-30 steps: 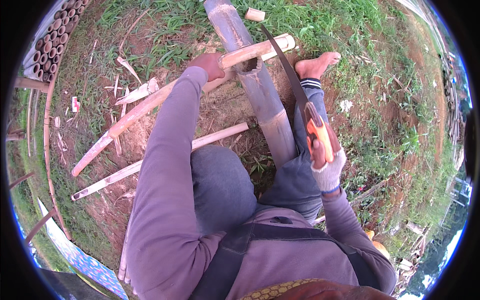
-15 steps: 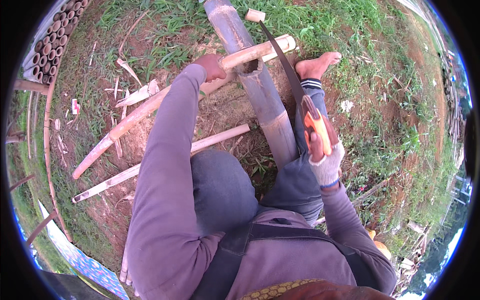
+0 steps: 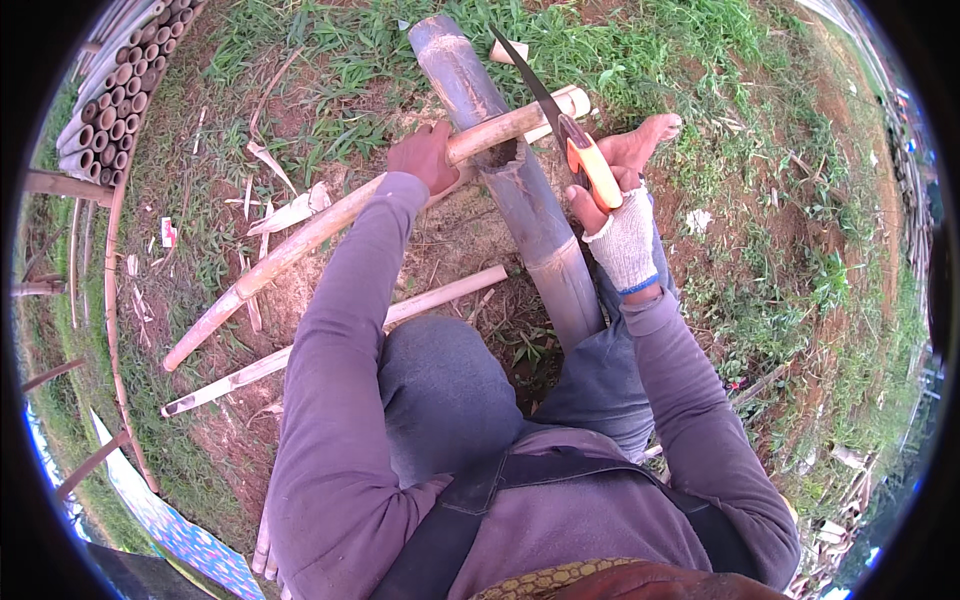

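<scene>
My left hand (image 3: 424, 158), bare, is closed round a pale bamboo pole (image 3: 310, 232) that slants from lower left to upper right. The pole lies across a notch in a thick grey bamboo trunk (image 3: 545, 235) on the ground. In my right hand (image 3: 622, 225), which wears a whitish knitted fingerless glove, is a handsaw (image 3: 592, 170) with an orange handle. Its dark blade points up and to the left, passing close to the pole's cut end right of the trunk; whether it touches the pole I cannot tell.
Another pale bamboo piece (image 3: 440, 295) lies beside my bent left knee (image 3: 445, 385). A short bamboo offcut (image 3: 510, 51) rests in the grass beyond the trunk. Stacked bamboo tubes (image 3: 125, 95) stand at far left. My bare right foot (image 3: 640, 143) is beyond the saw handle.
My right hand has moved the saw forward and slightly left, bringing its handle nearer the pole. My left hand keeps its grip on the pole; the whole view has shifted a little.
</scene>
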Demonstrator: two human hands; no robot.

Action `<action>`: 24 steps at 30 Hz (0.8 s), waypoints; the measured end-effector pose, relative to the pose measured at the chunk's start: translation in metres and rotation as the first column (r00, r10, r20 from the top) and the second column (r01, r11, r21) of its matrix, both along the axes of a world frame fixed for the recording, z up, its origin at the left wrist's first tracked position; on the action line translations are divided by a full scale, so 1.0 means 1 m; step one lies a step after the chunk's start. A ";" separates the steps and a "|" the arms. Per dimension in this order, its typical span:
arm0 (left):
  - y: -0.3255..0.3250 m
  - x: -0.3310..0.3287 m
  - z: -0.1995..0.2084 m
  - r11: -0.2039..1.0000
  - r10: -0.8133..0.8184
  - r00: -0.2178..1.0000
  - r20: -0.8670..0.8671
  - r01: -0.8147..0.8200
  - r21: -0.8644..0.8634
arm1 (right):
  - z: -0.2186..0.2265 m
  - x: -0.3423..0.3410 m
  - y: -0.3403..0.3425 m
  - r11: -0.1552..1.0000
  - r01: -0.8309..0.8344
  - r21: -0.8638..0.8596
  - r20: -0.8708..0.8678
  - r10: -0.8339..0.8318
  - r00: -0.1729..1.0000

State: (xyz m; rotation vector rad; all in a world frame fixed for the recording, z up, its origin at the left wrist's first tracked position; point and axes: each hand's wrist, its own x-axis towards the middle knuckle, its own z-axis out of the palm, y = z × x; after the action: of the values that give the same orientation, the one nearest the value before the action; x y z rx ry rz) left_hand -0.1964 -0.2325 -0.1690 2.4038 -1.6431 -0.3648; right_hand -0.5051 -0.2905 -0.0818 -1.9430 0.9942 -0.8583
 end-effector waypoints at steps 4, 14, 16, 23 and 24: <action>-0.002 -0.014 -0.008 0.993 0.088 0.996 0.018 -0.089 0.083 | -0.002 -0.006 0.000 0.996 -0.036 0.078 0.053 0.032 0.998; -0.012 -0.012 0.005 0.983 0.101 0.995 -0.013 -0.098 0.154 | 0.028 -0.078 0.036 0.618 -0.269 -0.739 -0.371 -0.039 0.928; -0.008 -0.010 0.003 0.980 0.101 0.995 -0.026 -0.095 0.177 | 0.034 -0.121 0.077 0.764 -0.259 -0.591 -0.381 0.019 0.924; -0.020 -0.018 0.016 0.973 0.089 0.994 -0.056 -0.075 0.220 | 0.006 -0.007 0.005 0.974 0.052 -0.222 -0.041 -0.063 0.997; -0.026 -0.019 0.018 0.973 0.078 0.996 -0.050 -0.065 0.220 | 0.011 0.009 -0.008 0.957 0.087 -0.277 -0.056 -0.107 0.993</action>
State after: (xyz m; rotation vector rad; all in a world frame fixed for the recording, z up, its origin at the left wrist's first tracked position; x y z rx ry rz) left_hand -0.2150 -0.2584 -0.1514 2.5735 -1.5587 -0.6279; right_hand -0.4961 -0.2986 -0.0713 -2.1847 1.0653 -1.0352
